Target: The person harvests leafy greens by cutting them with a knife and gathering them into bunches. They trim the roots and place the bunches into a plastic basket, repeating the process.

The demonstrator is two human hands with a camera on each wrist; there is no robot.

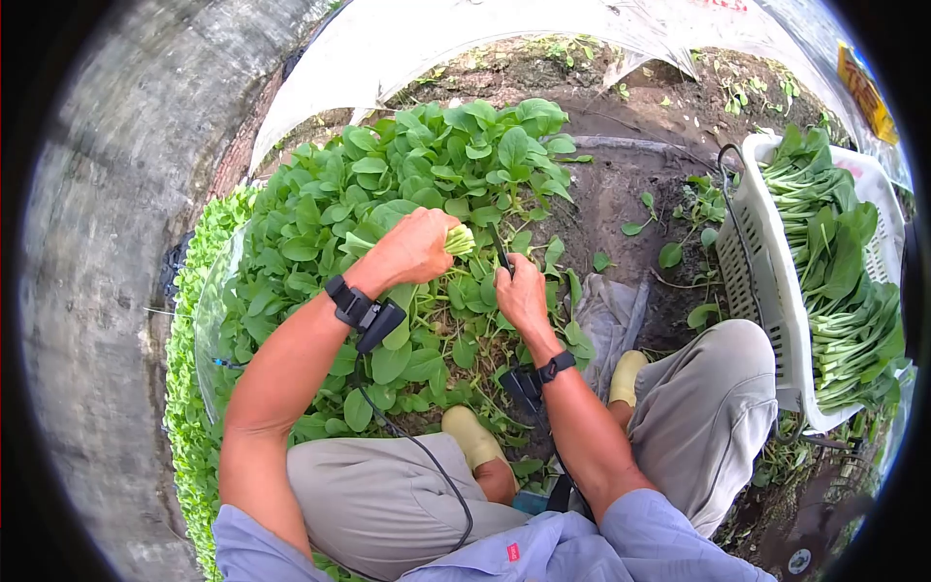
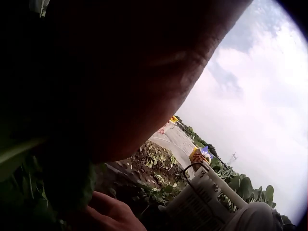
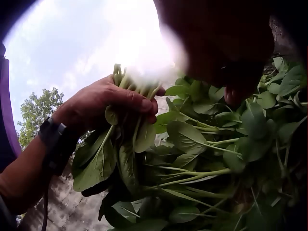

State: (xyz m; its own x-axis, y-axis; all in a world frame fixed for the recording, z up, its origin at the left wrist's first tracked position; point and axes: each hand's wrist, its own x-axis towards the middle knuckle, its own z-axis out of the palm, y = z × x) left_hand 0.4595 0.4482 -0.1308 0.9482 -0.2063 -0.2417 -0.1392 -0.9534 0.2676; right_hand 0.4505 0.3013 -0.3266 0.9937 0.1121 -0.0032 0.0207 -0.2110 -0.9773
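My left hand (image 1: 417,247) grips a bunch of leafy greens, its pale cut stem ends (image 1: 461,241) poking out on the thumb side. In the right wrist view the bunch's leaves (image 3: 98,166) hang below that fist. My right hand (image 1: 522,294) holds a dark, narrow-bladed knife (image 1: 498,247), point away from me, just right of the stem ends. Under both hands grow dense leafy green plants (image 1: 427,155). The left wrist view is mostly filled by the dark underside of the left hand, with the right hand's fingers (image 2: 113,211) at the bottom.
A white plastic basket (image 1: 766,281) with a black handle stands at the right, loaded with harvested greens (image 1: 834,242). Bare soil (image 1: 621,194) and a crumpled plastic sheet (image 1: 611,315) lie between bed and basket. White film (image 1: 465,44) borders the far side; a concrete path (image 1: 107,291) runs along the left.
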